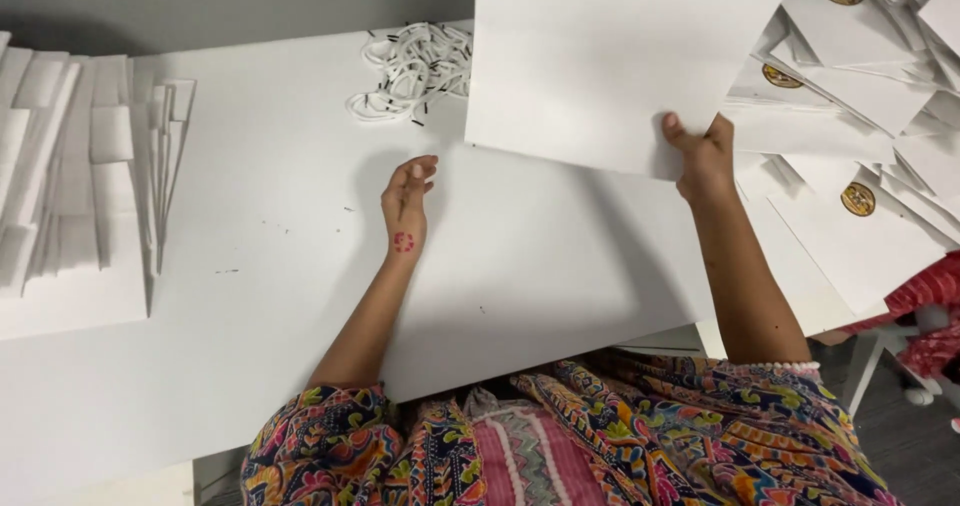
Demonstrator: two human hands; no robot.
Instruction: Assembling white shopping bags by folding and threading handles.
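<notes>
White worktop [300, 296] fills most of the view, with a grey wall behind it. Upper right, a large flat white sheet [600, 56], probably a folded paper bag, hangs tilted above the worktop, pinched at its lower edge by the right hand [705, 156], thumb on top and fingers hidden behind. It looks light and fairly stiff yet easy to crease, so an edge or corner seems the best place to hold it. Right of it lies a loose heap of white bags with gold round seals [860, 116]. At the far left stands a stack of folded white card pieces [70, 186]. Behind the left hand sits a tangle of white cords with black tips [415, 71]. Left hand [408, 201] rests on the worktop, fingers loosely curled, holding nothing.
</notes>
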